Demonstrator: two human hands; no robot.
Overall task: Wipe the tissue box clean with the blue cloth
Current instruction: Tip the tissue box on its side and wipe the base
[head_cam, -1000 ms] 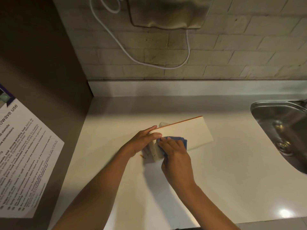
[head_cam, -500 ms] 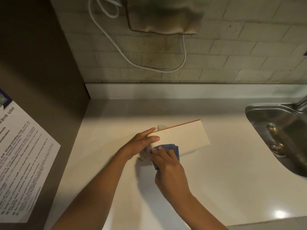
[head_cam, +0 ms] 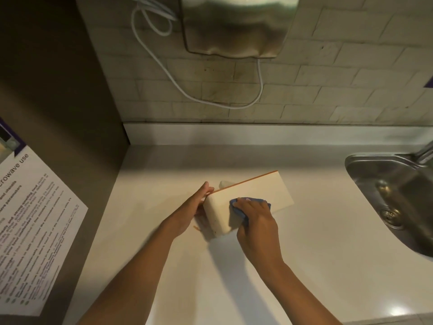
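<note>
A cream tissue box point(head_cam: 262, 191) with an orange far edge lies tilted on the white counter point(head_cam: 304, 266), a bit of tissue showing behind it. My left hand point(head_cam: 191, 211) grips its left end, thumb at the top edge. My right hand point(head_cam: 256, 218) presses the blue cloth point(head_cam: 251, 201) against the box's near face, fingers curled over the cloth. Most of the cloth is hidden under my fingers.
A steel sink point(head_cam: 396, 202) with a tap sits at the right. A metal dispenser point(head_cam: 236, 24) with a white cable point(head_cam: 210, 99) hangs on the tiled wall behind. On the brown panel to the left is a printed notice point(head_cam: 30, 231).
My right hand slid the cloth from the box's left corner to the right along the near face. My left hand shifted from on top of the box's corner to around its left end.
</note>
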